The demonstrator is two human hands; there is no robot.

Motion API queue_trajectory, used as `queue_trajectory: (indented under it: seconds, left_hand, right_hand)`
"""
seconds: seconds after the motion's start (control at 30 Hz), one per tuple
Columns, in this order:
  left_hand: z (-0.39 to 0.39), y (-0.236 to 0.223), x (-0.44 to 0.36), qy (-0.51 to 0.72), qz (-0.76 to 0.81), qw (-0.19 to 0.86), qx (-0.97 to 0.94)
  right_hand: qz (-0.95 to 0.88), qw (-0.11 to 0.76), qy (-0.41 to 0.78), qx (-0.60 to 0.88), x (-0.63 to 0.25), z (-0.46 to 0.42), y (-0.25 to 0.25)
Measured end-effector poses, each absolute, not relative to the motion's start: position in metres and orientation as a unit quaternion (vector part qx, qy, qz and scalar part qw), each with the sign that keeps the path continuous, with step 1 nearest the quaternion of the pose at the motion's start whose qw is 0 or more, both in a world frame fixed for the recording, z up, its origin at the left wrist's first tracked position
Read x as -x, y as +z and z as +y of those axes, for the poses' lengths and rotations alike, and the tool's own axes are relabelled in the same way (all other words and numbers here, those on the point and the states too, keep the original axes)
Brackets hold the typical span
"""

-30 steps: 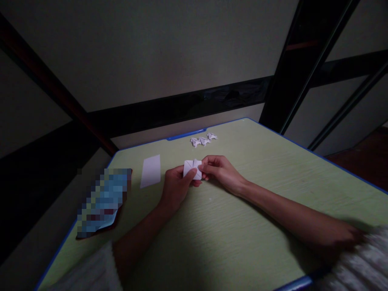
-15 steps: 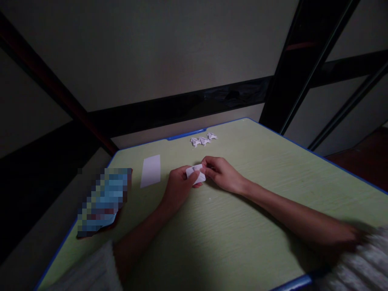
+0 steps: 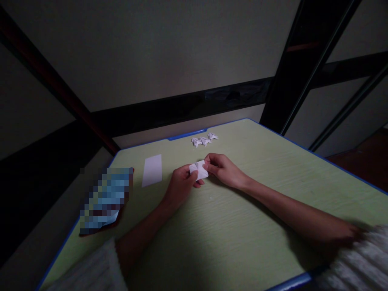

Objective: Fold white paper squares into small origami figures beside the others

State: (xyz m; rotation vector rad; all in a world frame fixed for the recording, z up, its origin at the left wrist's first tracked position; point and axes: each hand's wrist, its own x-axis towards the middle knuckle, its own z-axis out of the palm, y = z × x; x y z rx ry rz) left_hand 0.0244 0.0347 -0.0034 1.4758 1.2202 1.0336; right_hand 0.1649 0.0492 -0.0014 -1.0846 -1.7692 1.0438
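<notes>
1. My left grip [image 3: 181,182] pinches, thumb uppermost, fingertips [image 3: 199,184] showing beneath.
2. My right grip [image 3: 223,169], just beside it, pinches too, fingers curled.
3. My left forearm [image 3: 139,235] slants inward; my right forearm [image 3: 291,209] stretches in, more of it bare.

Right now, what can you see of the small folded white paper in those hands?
The small, squarish folded white paper shows crease lines and a shaded fold near its far edge. The bare left hand pinches its left side, thumb on top; the right hand holds its right edge. It's over the pale-green table, underside hidden.
</notes>
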Motion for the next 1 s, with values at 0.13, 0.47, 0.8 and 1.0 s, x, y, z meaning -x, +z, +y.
queue_trajectory:
  seconds: [0.13,0.47,0.8,1.0]
  left_hand:
    - [0.0334,-0.0014,-0.0252,0.437,0.502,0.475,-0.575]
    - [0.0348,-0.0009,-0.0259,0.444,0.523,0.459,-0.565]
    - [0.0323,0.0011,-0.0249,0.435,0.499,0.468,-0.586]
    - [0.0326,-0.0022,-0.0252,0.421,0.458,0.492,-0.609]
  right_hand:
    - [-0.694,0.400,0.421,0.426,-0.1645,0.0497,-0.0027]
    - [-0.734,0.355,0.375,0.441,-0.1631,0.0466,-0.0011]
    - [-0.606,0.419,0.551,0.392,-0.1610,0.0492,0.0004]
    - [-0.555,0.468,0.589,0.356,-0.1563,0.0454,0.0004]
